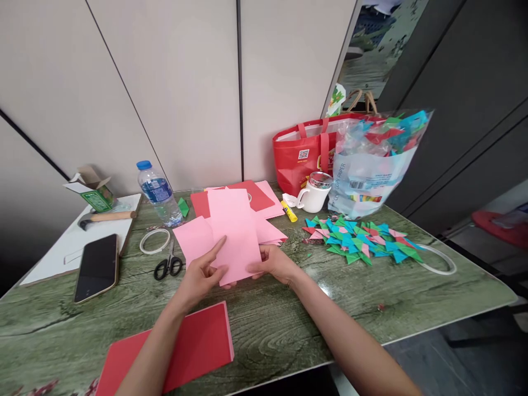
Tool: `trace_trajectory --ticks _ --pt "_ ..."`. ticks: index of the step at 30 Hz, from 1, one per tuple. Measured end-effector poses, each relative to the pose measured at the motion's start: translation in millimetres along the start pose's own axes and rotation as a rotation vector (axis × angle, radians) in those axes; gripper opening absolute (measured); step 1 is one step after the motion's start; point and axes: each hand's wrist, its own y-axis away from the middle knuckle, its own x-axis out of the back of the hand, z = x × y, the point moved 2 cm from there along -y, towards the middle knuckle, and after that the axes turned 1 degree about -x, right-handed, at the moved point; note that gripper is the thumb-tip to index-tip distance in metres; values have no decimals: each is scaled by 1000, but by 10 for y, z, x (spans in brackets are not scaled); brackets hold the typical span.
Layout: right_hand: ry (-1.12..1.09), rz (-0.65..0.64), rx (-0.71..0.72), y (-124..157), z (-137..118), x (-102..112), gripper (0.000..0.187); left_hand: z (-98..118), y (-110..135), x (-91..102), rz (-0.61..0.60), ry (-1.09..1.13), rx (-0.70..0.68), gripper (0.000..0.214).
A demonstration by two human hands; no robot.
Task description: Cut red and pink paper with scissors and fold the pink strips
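Note:
Both my hands hold one pink paper sheet (235, 231) up off the green table (289, 319). My left hand (202, 275) grips its lower left edge, index finger stretched along the sheet. My right hand (274, 263) pinches the lower right edge. Under and behind the sheet lie more pink sheets (193, 242) and red sheets (258, 195). A red paper stack (193, 346) lies near the front edge, below my left forearm.
Scissors (169, 265), a tape ring (154, 240), a phone (97, 267), a water bottle (158, 192) and a hammer (107, 217) sit left. To the right are a glue stick (289, 210), a white mug (314, 193), folded coloured paper triangles (363, 242), a plastic bag (371, 165) and a red tote (305, 151).

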Motion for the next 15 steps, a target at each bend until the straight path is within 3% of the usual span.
trace_trajectory --ticks 6,10,15 --pt "17 -60 -92 20 -77 165 39 -27 -26 -128 -21 95 55 80" --pt "32 2 -174 101 -31 265 32 -74 -40 -203 -64 184 89 82" --pt "-104 53 -124 247 48 308 25 -67 -23 -201 -96 258 64 81"
